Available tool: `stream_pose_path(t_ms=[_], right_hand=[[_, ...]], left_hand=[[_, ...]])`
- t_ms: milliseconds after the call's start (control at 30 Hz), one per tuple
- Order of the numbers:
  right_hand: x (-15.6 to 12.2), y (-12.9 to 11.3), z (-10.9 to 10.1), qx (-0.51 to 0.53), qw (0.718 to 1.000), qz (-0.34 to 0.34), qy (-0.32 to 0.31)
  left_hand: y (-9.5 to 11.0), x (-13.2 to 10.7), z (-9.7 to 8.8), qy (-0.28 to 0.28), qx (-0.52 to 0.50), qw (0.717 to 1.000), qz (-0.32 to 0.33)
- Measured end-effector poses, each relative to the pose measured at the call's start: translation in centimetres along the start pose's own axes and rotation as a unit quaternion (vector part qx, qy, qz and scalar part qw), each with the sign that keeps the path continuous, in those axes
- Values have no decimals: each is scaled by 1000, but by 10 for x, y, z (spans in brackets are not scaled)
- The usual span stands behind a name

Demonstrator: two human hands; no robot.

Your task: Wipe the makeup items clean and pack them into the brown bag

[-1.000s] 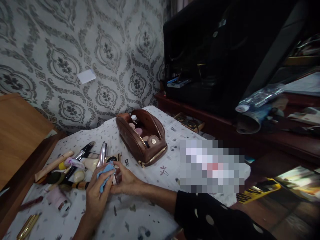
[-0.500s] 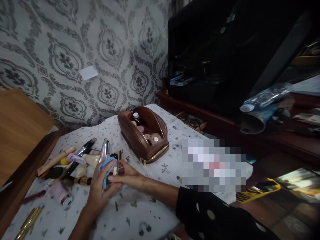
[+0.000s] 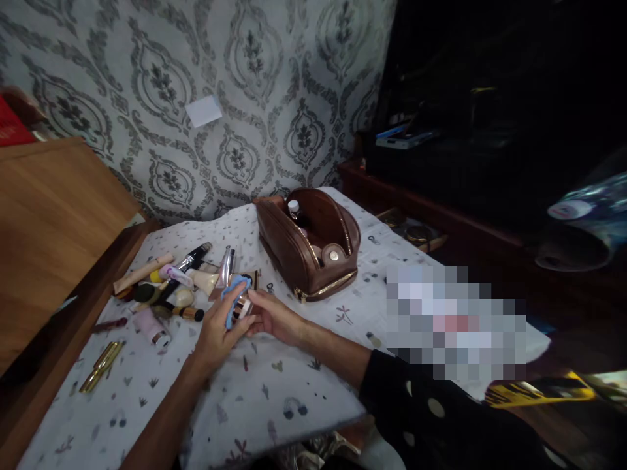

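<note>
My left hand (image 3: 214,331) is closed on a blue cloth (image 3: 233,295), which it presses against a small cosmetic container (image 3: 241,308). The fingers of my right hand (image 3: 277,318) grip this container from the other side; its exact kind is partly hidden. Just beyond my hands lie a silver tube (image 3: 226,266) and other cosmetics in a loose pile. A brown cosmetic bag (image 3: 289,251) stands unzipped to the right, with a white-capped bottle (image 3: 294,207) and more items inside.
A pink tube (image 3: 151,326) and a gold case (image 3: 101,367) lie on the patterned cloth-covered table (image 3: 274,391). Wooden furniture (image 3: 63,228) borders the left. A blurred-out object (image 3: 455,323) sits at the right edge, near a plastic bottle (image 3: 588,202).
The view has swung left, so the table and the bag appear further right. Both hands stay together on the cloth and container, which has turned slightly between them.
</note>
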State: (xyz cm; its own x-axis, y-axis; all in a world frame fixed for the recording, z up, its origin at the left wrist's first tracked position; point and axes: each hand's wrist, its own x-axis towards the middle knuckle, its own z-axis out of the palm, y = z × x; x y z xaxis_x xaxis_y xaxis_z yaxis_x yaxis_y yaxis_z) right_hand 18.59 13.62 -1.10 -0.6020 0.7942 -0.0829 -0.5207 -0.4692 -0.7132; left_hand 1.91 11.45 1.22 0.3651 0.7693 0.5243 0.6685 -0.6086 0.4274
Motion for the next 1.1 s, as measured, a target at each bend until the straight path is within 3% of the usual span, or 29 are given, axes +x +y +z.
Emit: stream_pose_path(t_ms=[200, 600, 767, 1100], right_hand=[[-1, -3, -1, 44, 999, 11, 8], [4, -1, -5, 8, 1000, -5, 4], [4, -2, -5, 25, 999, 12, 25], [2, -6, -4, 126, 990, 44, 54]], left_hand=[[0, 0, -3, 49, -6, 999, -12], [-8, -2, -2, 123, 68, 989, 44], [-7, -2, 0, 151, 115, 975, 114], [-5, 0, 3, 135, 148, 956, 214]])
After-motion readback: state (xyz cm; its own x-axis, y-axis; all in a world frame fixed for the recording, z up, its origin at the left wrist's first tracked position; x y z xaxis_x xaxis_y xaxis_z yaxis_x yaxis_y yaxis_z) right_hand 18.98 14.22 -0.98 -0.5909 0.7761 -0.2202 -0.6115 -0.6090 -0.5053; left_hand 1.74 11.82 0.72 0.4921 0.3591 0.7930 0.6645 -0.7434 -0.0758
